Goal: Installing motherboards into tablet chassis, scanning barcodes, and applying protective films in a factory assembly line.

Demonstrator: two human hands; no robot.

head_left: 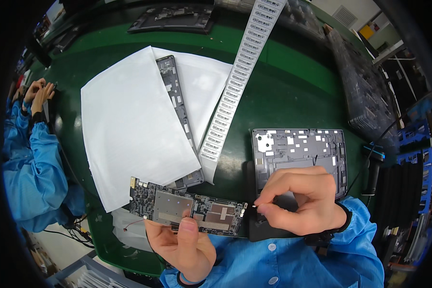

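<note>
Room for a hand is left on the green table [293, 96] between the label strip [240, 72] and the dark device housing [305, 152]. To the left, the surface is covered by white sheets [132, 120]. Space before the left hand [187, 247] is blocked by the circuit board [173, 206]. Rightward passage is bounded by a handheld scanner [372, 173] and stacked trays [362, 86].

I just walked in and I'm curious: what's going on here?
A person has a circuit board in the left grip, thumb on top. The right grip is pinched close by its right end; anything in it is too small to tell. Beyond, an open case lies on the green table. Farther left, a white sheet partly covers another case.
</note>
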